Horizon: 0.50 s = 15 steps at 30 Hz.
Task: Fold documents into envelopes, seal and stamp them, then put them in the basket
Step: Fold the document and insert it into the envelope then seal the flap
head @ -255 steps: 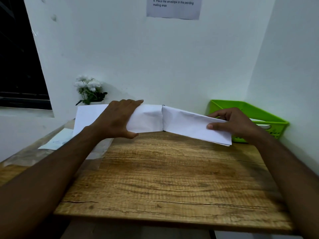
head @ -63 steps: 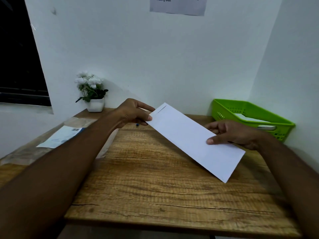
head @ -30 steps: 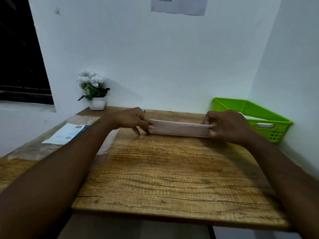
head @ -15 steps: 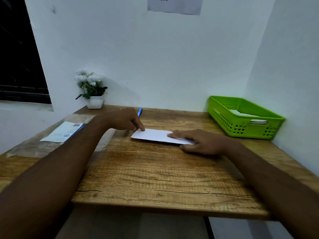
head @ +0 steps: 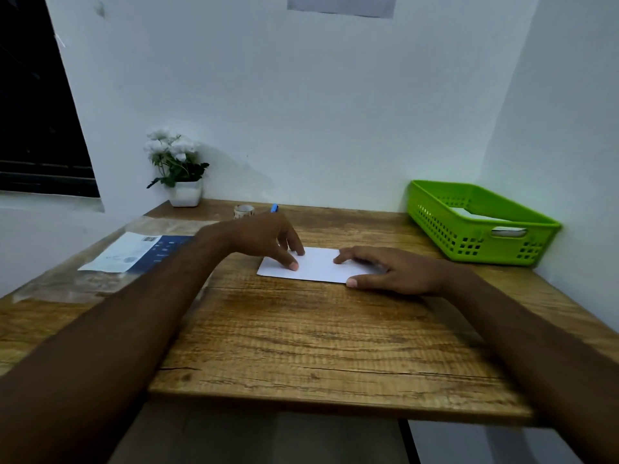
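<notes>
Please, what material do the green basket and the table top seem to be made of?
Green basket: most likely moulded plastic, slightly glossy; its walls have regular rows of holes and a cut-out handle. Table top: wood or wood-print laminate, matte; brown grain lines show, but the picture cannot settle which.

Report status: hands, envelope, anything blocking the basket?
Left hand fingertips press envelope at its left end; right hand flat on right end. Envelope flat on table. Nothing lies between it and green basket.
</notes>
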Available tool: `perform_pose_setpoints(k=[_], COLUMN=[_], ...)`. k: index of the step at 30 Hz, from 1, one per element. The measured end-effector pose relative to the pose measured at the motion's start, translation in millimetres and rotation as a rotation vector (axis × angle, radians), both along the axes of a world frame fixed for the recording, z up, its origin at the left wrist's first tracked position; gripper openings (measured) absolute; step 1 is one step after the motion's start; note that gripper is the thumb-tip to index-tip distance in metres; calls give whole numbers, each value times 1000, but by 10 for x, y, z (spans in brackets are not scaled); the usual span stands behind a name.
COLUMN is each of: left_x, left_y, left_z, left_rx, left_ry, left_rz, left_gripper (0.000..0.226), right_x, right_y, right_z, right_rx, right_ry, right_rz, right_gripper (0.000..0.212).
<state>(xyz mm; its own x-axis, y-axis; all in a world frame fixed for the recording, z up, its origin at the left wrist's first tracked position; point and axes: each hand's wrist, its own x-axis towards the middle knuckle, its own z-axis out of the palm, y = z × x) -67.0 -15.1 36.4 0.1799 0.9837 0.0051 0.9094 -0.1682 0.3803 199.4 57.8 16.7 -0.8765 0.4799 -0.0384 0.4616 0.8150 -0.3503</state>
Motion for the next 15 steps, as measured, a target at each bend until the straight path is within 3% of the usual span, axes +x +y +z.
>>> perform_pose_setpoints(k=[4, 15], left_x=[34, 99], left_y=[-4, -1], left_z=[0, -22], left_rx=[10, 50], left_ry=[26, 52], left_rz=[-1, -38], left_gripper=[39, 40], right_x=[42, -37], right_y=[46, 67], right_z=[1, -92], right_rx=[22, -12], right_ry=[61, -1], right_rz=[-19, 22], right_gripper=[47, 47])
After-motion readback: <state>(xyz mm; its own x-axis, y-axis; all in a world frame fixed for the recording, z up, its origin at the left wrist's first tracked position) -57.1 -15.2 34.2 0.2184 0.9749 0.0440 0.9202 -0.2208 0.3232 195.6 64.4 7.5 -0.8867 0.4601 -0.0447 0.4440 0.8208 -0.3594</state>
